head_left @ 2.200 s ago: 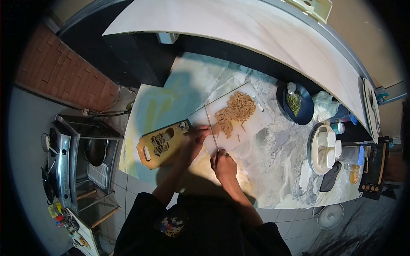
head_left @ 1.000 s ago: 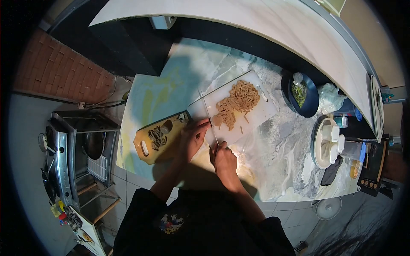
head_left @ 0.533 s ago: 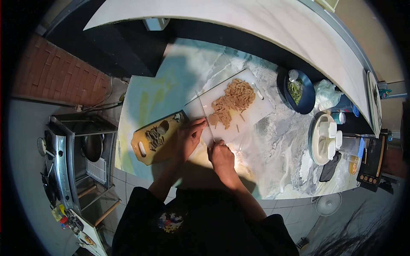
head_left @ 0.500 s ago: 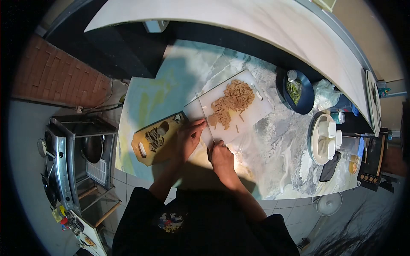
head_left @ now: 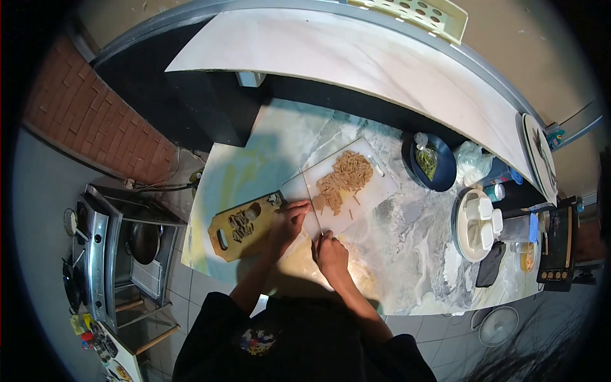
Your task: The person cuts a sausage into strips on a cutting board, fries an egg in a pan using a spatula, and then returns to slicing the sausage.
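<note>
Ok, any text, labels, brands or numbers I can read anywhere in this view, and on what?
None can be read.
Print on the person's dark shirt: a coloured graphic, too blurred to read.
Small jars beside the dark blue bowl: any labels too small to read.
White cutting board and knife: no markings visible.

No readable text, labels, brands or numbers are showing anywhere. The graphic print [head_left: 256,339] on the person's dark top is showing as a blur, too small to read. Packaging at the far right counter edge is also showing too blurred to read.
</note>
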The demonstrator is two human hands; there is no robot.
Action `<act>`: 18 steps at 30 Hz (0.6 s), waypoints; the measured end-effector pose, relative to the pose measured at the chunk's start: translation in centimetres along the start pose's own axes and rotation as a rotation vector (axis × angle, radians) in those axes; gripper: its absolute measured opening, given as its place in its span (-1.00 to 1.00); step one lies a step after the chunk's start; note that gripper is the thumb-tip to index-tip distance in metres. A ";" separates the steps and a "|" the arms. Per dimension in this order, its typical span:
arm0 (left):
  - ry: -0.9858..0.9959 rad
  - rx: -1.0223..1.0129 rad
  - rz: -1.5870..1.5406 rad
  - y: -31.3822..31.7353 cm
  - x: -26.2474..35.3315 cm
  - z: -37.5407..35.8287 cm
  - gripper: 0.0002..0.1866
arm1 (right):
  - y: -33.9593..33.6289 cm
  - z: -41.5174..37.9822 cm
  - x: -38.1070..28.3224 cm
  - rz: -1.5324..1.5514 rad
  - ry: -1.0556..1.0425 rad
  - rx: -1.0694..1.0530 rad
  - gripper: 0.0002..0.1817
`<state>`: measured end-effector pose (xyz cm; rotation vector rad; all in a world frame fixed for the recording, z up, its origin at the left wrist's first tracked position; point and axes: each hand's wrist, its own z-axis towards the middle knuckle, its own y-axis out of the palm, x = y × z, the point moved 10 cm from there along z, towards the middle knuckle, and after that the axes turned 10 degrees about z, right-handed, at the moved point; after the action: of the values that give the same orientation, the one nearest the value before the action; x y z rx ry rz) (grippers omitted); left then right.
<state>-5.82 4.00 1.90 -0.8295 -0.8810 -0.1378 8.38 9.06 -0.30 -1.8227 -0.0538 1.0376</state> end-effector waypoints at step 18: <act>0.106 -0.170 0.043 0.2 4.1 1.4 -0.81 | -1.3 0.0 -0.9 0.016 -0.075 0.134 -0.68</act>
<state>-3.95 6.01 5.24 -0.9903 -0.7589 -0.2199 8.32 9.32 1.24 -1.6656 -0.0142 1.0945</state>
